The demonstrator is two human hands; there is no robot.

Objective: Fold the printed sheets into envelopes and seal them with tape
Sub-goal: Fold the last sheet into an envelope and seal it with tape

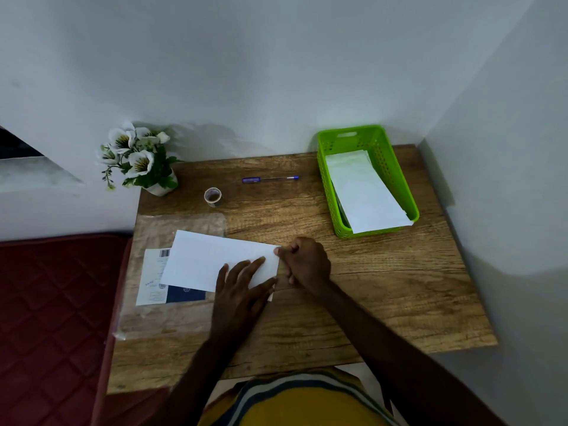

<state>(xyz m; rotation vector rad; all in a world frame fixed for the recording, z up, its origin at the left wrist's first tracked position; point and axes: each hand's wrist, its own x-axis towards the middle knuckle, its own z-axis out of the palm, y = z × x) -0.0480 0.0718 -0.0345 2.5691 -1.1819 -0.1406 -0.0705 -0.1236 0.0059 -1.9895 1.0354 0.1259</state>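
A folded white sheet (203, 261) lies on the wooden table (384, 287) left of centre. My left hand (242, 285) presses flat on its right part, fingers spread. My right hand (305, 262) is curled at the sheet's right edge, thumb and fingers pinching the fold there. Under the sheet lies a printed sheet (152, 279) with a barcode and a dark blue patch, inside a clear plastic sleeve (159, 315). A small roll of tape (212, 196) stands farther back, apart from both hands.
A green plastic basket (384, 155) with white folded papers stands at the back right. A blue pen (270, 179) lies at the back. A pot of white flowers (138, 158) occupies the back left corner. A dark red mattress (52, 318) borders the table's left side; walls close in behind and right.
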